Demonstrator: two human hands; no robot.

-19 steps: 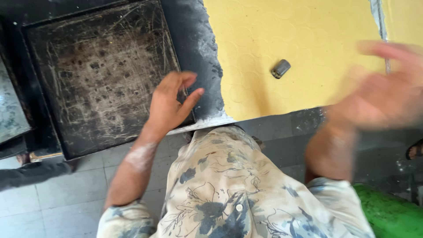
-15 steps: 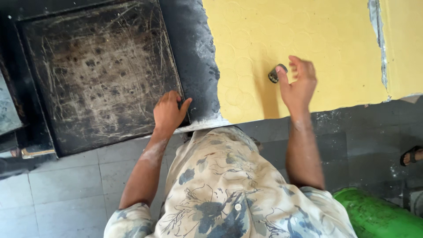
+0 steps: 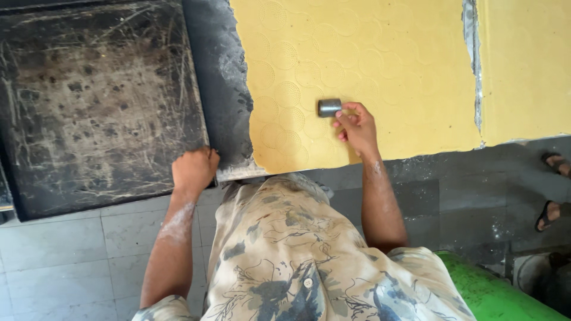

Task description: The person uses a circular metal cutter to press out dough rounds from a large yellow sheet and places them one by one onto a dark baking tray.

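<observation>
Hands split between two jobs. Right hand (image 3: 357, 126) pinches small dark metal cylinder (image 3: 329, 107) at fingertips, fingers narrow around its right end, cylinder lying on yellow sheet (image 3: 380, 53) stamped with circles, near sheet's lower left part. Cylinder long axis runs left-right, free end pointing left toward sheet's ragged edge. Left hand (image 3: 194, 169) curled closed on front corner of dark scratched tray (image 3: 95, 101), likely bracing it. Sandalled feet (image 3: 550, 190) at far right.
</observation>
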